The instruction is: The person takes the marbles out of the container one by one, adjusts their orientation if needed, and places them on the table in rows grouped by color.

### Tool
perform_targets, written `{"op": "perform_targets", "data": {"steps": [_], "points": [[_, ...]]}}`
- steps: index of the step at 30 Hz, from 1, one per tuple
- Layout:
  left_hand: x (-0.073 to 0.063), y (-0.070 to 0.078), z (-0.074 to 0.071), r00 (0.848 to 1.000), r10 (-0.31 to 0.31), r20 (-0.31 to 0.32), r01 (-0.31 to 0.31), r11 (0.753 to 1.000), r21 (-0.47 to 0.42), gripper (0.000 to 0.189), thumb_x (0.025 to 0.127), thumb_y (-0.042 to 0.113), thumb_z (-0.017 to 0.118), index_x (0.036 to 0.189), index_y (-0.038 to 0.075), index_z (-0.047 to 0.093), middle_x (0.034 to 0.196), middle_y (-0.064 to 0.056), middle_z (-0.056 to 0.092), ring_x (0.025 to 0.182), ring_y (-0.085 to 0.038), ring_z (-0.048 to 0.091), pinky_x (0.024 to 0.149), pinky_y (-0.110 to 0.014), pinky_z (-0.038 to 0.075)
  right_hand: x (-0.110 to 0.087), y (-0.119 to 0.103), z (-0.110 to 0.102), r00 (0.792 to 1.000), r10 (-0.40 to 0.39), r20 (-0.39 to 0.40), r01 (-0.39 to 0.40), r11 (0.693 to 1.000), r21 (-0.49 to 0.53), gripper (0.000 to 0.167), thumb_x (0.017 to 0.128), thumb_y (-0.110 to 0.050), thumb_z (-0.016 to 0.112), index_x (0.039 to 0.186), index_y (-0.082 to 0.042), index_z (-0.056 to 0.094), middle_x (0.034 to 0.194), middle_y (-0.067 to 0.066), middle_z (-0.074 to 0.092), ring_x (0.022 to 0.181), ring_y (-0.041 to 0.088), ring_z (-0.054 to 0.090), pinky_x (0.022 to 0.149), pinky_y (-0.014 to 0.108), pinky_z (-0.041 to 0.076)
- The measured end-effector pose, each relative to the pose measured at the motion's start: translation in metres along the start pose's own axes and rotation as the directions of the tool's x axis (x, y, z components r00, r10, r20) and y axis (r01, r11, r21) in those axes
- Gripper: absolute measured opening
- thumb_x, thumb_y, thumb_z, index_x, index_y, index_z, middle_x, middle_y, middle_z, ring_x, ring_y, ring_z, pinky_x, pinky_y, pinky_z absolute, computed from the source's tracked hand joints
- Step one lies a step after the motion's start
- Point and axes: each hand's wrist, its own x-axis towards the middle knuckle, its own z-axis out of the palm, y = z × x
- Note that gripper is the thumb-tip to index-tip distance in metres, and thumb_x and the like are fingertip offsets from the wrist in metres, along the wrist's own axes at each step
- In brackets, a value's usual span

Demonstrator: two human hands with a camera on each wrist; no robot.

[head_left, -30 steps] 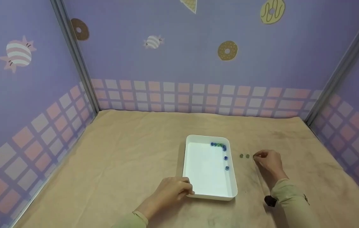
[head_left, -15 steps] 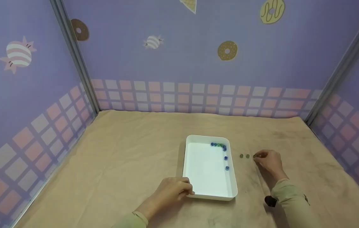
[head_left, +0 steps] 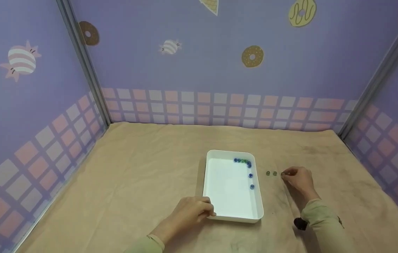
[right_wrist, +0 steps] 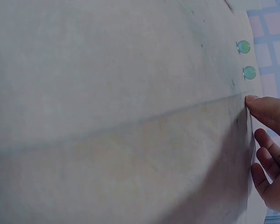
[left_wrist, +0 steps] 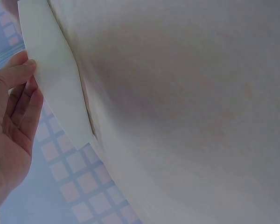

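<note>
One white tray (head_left: 225, 188), long axis front-to-back.

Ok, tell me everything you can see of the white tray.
The white tray is a shallow, smooth rectangle with low walls and rounded corners, apparently plastic. It sits open side up on the tan cloth, its longer sides running away from the person. The left hand grips it at the near left corner. Inside, blue and green marbles lie around the far right corner and along the right side; the rest of its floor is bare. Whether it tilts slightly is unclear.
</note>
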Motion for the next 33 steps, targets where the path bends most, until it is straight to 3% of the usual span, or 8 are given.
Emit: {"op": "perform_targets", "data": {"steps": [12,19,28,33], "points": [[0.0,-0.0003,0.0003,1.0,-0.002,0.004,0.002,1.0,-0.021,0.009,0.09,0.019,0.069,0.086,0.022,0.076,0.088,0.012,0.07,0.082,-0.003,0.069,0.072,-0.012,0.051,0.0005,0.004,-0.0009,1.0,-0.014,-0.002,0.014,1.0,0.002,0.022,0.086,-0.013,0.073,0.104,0.0,0.073,0.101,0.02,0.072,0.086,0.026,0.065,0.07,0.03,0.049],[0.0009,-0.0011,0.0009,1.0,0.012,-0.008,-0.012,1.0,0.002,0.007,0.088,0.023,0.07,0.084,0.022,0.076,0.086,0.012,0.07,0.081,-0.003,0.069,0.07,-0.011,0.05,-0.0007,0.007,-0.0052,0.999,-0.046,0.017,0.046,0.999,0.015,0.027,0.087,-0.012,0.072,0.109,0.003,0.071,0.105,0.025,0.071,0.079,0.025,0.064,0.061,0.027,0.048],[0.0007,-0.0017,0.0008,1.0,0.012,-0.012,-0.012,1.0,-0.01,0.007,0.089,0.02,0.071,0.085,0.022,0.077,0.085,0.012,0.07,0.078,-0.003,0.068,0.067,-0.01,0.049,-0.0014,0.0061,-0.0073,0.998,0.002,0.059,-0.001,1.0,-0.018,0.033,0.087,-0.014,0.072,0.115,0.003,0.069,0.114,0.026,0.068,0.103,0.037,0.063,0.085,0.048,0.052],[0.0017,-0.0013,0.0004,1.0,-0.001,0.001,0.001,1.0,0.0,0.01,0.089,0.018,0.071,0.085,0.024,0.077,0.085,0.013,0.07,0.079,-0.003,0.068,0.067,-0.011,0.05,-0.0026,0.0036,-0.0091,0.995,0.047,0.09,-0.045,0.999,-0.022,0.036,0.087,-0.013,0.072,0.119,0.003,0.066,0.118,0.027,0.066,0.106,0.038,0.062,0.087,0.049,0.051]]}}
